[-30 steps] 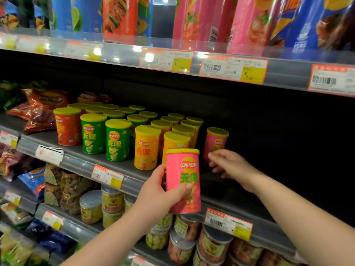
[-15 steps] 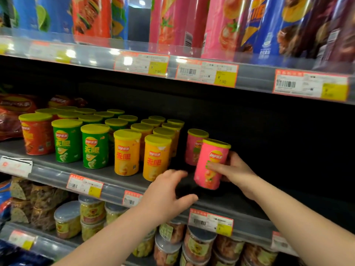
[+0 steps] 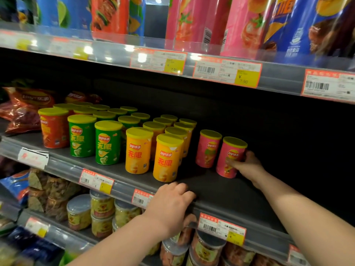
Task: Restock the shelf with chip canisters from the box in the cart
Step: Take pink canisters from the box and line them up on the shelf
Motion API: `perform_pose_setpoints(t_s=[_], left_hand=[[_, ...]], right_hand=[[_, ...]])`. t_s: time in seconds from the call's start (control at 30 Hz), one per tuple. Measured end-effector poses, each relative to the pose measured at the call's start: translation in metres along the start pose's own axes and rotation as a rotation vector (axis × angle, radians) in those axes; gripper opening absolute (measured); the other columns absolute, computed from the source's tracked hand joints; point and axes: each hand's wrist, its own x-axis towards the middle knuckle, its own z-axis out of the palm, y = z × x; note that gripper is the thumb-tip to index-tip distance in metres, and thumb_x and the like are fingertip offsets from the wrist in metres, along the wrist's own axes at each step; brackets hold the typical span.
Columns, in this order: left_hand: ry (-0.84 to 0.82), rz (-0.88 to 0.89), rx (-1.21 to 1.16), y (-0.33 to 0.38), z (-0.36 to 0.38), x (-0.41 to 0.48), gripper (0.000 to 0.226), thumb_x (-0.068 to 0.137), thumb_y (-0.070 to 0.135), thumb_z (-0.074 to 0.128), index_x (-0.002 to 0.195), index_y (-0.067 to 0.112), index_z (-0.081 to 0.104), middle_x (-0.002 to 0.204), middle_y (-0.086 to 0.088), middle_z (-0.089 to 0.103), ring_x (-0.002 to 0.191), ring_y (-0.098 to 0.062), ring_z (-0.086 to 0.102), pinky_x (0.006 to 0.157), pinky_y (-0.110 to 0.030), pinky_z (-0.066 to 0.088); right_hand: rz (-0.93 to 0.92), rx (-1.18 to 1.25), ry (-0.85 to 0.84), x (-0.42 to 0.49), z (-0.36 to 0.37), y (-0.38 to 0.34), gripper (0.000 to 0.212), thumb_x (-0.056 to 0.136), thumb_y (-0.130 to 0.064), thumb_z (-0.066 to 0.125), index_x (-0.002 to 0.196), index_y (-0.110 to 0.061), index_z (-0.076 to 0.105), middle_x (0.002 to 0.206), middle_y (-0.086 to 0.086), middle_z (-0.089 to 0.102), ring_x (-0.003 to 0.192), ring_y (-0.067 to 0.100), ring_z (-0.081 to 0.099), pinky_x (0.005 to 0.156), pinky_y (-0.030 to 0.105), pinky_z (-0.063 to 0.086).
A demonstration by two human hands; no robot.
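A pink chip canister (image 3: 231,157) with a yellow lid stands on the dark middle shelf (image 3: 217,189), and my right hand (image 3: 247,166) grips its lower right side. A second pink canister (image 3: 208,148) stands just left of it. My left hand (image 3: 171,206) rests on the shelf's front edge, fingers curled over the rail, holding no canister. Rows of orange-yellow canisters (image 3: 167,157), green canisters (image 3: 107,143) and a red canister (image 3: 53,127) fill the shelf to the left. The box and the cart are out of view.
The top shelf carries tall pink and blue canisters (image 3: 244,25) behind price tags (image 3: 226,72). Red chip bags (image 3: 23,108) lie at the far left. Round tubs (image 3: 101,214) crowd the shelf below. Right of the pink canisters the dark shelf runs on.
My left hand passed the pink canister to my right hand, which has set it upright on the shelf beside the other pink one. My left hand dropped to the shelf's front rail.
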Motion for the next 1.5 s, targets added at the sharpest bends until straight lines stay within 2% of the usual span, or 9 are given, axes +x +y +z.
perform_pose_setpoints(t_s=[0.4, 0.57, 0.73, 0.87, 1.0, 1.13, 1.27, 1.37, 1.5], left_hand=[[0.005, 0.001, -0.030, 0.000, 0.004, 0.002, 0.055, 0.092, 0.049, 0.047, 0.140, 0.026, 0.036, 0.135, 0.000, 0.040, 0.125, -0.022, 0.035, 0.104, -0.033, 0.027], [0.036, 0.013, -0.059, -0.001, 0.006, 0.001, 0.055, 0.084, 0.049, 0.050, 0.131, 0.021, 0.051, 0.124, -0.004, 0.052, 0.117, -0.028, 0.047, 0.099, -0.037, 0.037], [-0.011, 0.018, -0.040, -0.003, 0.004, 0.001, 0.057, 0.089, 0.051, 0.041, 0.139, 0.023, 0.040, 0.133, -0.002, 0.043, 0.124, -0.026, 0.038, 0.104, -0.035, 0.029], [-0.005, 0.033, -0.024, -0.004, 0.004, -0.001, 0.056, 0.092, 0.050, 0.045, 0.141, 0.023, 0.036, 0.135, -0.001, 0.041, 0.126, -0.024, 0.036, 0.104, -0.035, 0.028], [-0.007, 0.058, -0.004, -0.004, 0.004, 0.000, 0.058, 0.092, 0.052, 0.045, 0.142, 0.024, 0.034, 0.136, 0.000, 0.040, 0.125, -0.024, 0.036, 0.104, -0.035, 0.028], [0.003, 0.104, -0.037, -0.006, 0.001, -0.001, 0.062, 0.089, 0.054, 0.047, 0.142, 0.025, 0.033, 0.137, 0.002, 0.039, 0.126, -0.022, 0.037, 0.103, -0.033, 0.029], [0.051, 0.196, -0.076, -0.007, -0.004, -0.013, 0.058, 0.092, 0.050, 0.043, 0.143, 0.023, 0.031, 0.142, 0.001, 0.035, 0.128, -0.022, 0.035, 0.105, -0.033, 0.027], [0.171, 0.304, -0.145, -0.010, -0.003, -0.026, 0.054, 0.087, 0.047, 0.046, 0.130, 0.015, 0.052, 0.131, -0.007, 0.049, 0.118, -0.031, 0.048, 0.096, -0.041, 0.038], [0.163, 0.369, -0.181, -0.015, 0.005, -0.044, 0.048, 0.086, 0.040, 0.056, 0.127, 0.015, 0.053, 0.131, -0.006, 0.048, 0.121, -0.029, 0.044, 0.096, -0.039, 0.037]], right_hand=[[0.024, -0.021, -0.009, 0.005, 0.005, -0.004, 0.067, 0.081, -0.023, 0.073, 0.139, -0.010, 0.041, 0.140, 0.014, 0.049, 0.125, 0.031, 0.049, 0.098, 0.042, 0.044], [0.042, -0.071, 0.011, 0.004, 0.007, -0.007, 0.065, 0.083, -0.025, 0.072, 0.138, -0.008, 0.043, 0.139, 0.015, 0.049, 0.126, 0.031, 0.048, 0.097, 0.035, 0.040], [0.088, -0.112, 0.033, -0.006, 0.009, -0.014, 0.070, 0.083, -0.026, 0.072, 0.140, -0.005, 0.038, 0.141, 0.016, 0.046, 0.128, 0.032, 0.046, 0.099, 0.036, 0.040], [0.041, -0.347, 0.028, -0.026, 0.007, -0.015, 0.071, 0.084, -0.035, 0.069, 0.141, -0.008, 0.036, 0.140, 0.015, 0.046, 0.127, 0.031, 0.046, 0.096, 0.033, 0.040], [-0.054, -0.690, -0.021, -0.055, 0.004, -0.016, 0.055, 0.087, -0.048, 0.058, 0.133, -0.021, 0.048, 0.135, 0.007, 0.050, 0.120, 0.026, 0.052, 0.095, 0.035, 0.046], [-0.117, -0.984, -0.046, -0.088, 0.007, -0.026, 0.044, 0.091, -0.050, 0.049, 0.130, -0.029, 0.049, 0.133, 0.001, 0.048, 0.119, 0.023, 0.049, 0.094, 0.035, 0.045], [-0.216, -1.029, 0.014, -0.125, 0.013, -0.030, 0.043, 0.089, -0.049, 0.051, 0.127, -0.028, 0.053, 0.129, 0.000, 0.053, 0.118, 0.024, 0.049, 0.097, 0.036, 0.040], [-0.249, -1.028, 0.048, -0.154, 0.020, -0.034, 0.042, 0.091, -0.048, 0.050, 0.127, -0.028, 0.054, 0.128, -0.002, 0.055, 0.119, 0.023, 0.050, 0.097, 0.036, 0.039], [-0.251, -0.995, 0.054, -0.190, 0.034, -0.038, 0.037, 0.093, -0.040, 0.047, 0.127, -0.026, 0.054, 0.128, -0.002, 0.054, 0.120, 0.022, 0.047, 0.099, 0.036, 0.037]])
